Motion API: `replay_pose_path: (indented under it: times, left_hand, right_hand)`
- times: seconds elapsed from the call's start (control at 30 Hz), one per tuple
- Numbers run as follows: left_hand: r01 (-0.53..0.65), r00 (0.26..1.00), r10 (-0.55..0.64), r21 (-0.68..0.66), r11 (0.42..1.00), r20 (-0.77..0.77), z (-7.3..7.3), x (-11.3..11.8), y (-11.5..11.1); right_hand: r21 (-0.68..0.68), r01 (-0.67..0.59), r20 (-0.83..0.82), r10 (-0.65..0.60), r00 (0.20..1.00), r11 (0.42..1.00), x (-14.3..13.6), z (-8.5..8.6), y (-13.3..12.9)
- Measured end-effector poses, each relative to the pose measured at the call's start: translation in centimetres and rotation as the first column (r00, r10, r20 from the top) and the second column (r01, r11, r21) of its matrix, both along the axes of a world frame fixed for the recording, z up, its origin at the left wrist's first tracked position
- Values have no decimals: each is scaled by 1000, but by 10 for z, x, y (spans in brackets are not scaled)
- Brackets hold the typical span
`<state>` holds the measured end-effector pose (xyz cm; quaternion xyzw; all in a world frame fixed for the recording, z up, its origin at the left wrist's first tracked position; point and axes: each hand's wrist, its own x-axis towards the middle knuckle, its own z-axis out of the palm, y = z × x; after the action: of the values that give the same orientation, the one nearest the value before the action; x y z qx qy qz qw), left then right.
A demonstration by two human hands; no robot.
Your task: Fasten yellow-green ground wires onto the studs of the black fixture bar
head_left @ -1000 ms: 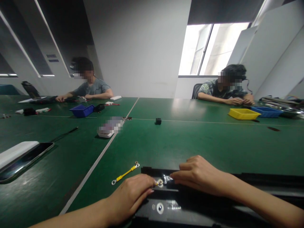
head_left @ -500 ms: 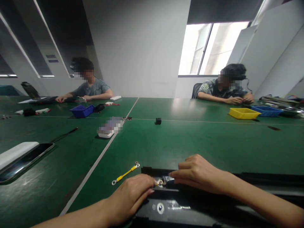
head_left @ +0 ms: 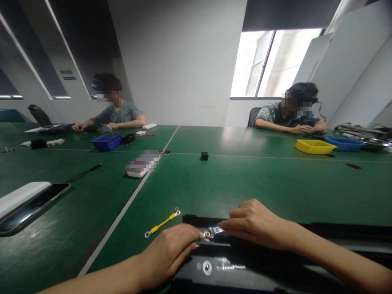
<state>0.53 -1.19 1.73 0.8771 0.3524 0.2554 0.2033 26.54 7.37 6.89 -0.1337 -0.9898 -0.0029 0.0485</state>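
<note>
A long black metal housing (head_left: pixel 226 271) lies in front of me, with a brass-coloured nut (head_left: pixel 208 234) in its upper channel. My right hand (head_left: pixel 257 224) pinches a silver wrench (head_left: pixel 216 230), whose head is at the nut. My left hand (head_left: pixel 174 247) is closed at the channel's left end, fingertips against a yellow wire with a ring terminal (head_left: pixel 202 235) beside the nut; most of that wire is hidden under the fingers. Another short yellow wire with ring terminals (head_left: pixel 162 223) rests on the table, a small nut (head_left: pixel 176 209) by its upper end.
On the green table (head_left: pixel 260 179) are a phone (head_left: pixel 36 208) with a white box beside it, a white device (head_left: pixel 142 164) and a small black block (head_left: pixel 204 156). Blue (head_left: pixel 106 142) and yellow (head_left: pixel 315 147) trays stand farther off. Two people sit across the table.
The wrench head has turned slightly at the nut and now shows brighter. Both hands stay in nearly the same place.
</note>
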Motion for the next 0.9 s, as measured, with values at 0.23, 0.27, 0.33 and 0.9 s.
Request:
replay_pose_path:
  times: [0.23,0.27,0.33,0.9]
  left_hand:
    - [5,1000,-4,28,1000,-9,0,0,0]
    - [6,1000,-5,30,1000,-8,0,0,0]
    - [7,1000,-7,31,999,-4,0,0,0]
    - [11,1000,-11,17,1000,8,0,1,0]
  right_hand:
    - [-1,-2,-35,2,999,1000,0,-1,-1]
    - [5,-4,-39,4,999,1000,0,-1,-2]
    - [18,-2,-37,2,999,1000,-1,-2,-3]
    - [-1,75,-7,-75,997,997,-3,-6,-10]
